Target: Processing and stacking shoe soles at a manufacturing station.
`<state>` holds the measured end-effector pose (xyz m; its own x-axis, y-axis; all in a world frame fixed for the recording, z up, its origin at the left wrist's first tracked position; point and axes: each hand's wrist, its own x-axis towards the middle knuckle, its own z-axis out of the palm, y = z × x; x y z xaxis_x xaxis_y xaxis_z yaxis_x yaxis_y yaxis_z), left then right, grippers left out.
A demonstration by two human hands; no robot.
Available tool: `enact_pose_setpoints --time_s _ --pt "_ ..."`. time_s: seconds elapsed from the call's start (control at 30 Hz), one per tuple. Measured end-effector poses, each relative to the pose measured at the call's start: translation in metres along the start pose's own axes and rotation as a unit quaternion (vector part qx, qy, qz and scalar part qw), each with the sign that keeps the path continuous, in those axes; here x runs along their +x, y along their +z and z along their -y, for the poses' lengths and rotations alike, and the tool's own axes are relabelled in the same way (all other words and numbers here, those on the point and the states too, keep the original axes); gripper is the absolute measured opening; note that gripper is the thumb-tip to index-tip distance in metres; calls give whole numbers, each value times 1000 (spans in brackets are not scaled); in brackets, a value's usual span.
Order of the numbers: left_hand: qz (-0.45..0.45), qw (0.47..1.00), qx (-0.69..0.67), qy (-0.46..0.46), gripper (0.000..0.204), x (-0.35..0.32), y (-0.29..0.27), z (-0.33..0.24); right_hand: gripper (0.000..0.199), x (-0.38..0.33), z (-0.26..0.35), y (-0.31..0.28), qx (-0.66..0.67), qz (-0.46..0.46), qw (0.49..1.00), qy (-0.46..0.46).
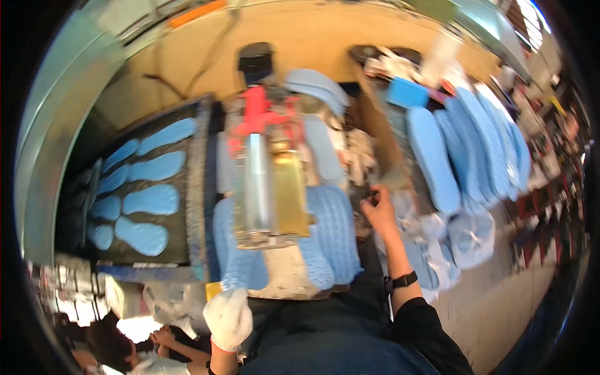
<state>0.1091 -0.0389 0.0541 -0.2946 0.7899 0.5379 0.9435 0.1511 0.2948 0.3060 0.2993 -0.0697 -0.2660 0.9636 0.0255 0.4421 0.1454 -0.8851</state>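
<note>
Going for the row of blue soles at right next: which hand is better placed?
Right, most likely: the right hand is nearer those soles, on their side of the machine. The gloved left hand is farther off, at left.

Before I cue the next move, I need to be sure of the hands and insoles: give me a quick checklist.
1. Left hand gloved: ok, white glove on.
2. Right hand gloved: not ok, it is bare.
3. Right hand free of any object: cannot tell, its fingertips blur into the dark area.
4. Left hand clear of the red-topped metal device: ok, it is below it in the view.
5. Larger blue insoles in the left-side tray apart from one another: ok.
6. Left hand off the front-left insoles: cannot tell, contact is unclear.
</note>
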Motion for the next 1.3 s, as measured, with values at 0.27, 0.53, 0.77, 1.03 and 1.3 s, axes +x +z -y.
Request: enact_pose_setpoints --time_s 0.27,0.53,0.77,1.03,1.3 --pt "-26 998 -8 -54 19 12 0 46 49 105 -59 24 -284 -19 947 -149" --pt "-110 958 -143 -224 13 63 34 101 30 -19 -11 -11 -63 45 992 -98" --pt "-99 834 -359 -407 30 74 37 123 14 -83 35 3 53 38 997 -47" --pt "-100 977 -97 -163 22 48 39 152 17 -81 55 40 -2 62 989 -138" --pt "-112 912 -258 -297 28 49 50 130 27 -70 21 59 -227 87 947 -211"
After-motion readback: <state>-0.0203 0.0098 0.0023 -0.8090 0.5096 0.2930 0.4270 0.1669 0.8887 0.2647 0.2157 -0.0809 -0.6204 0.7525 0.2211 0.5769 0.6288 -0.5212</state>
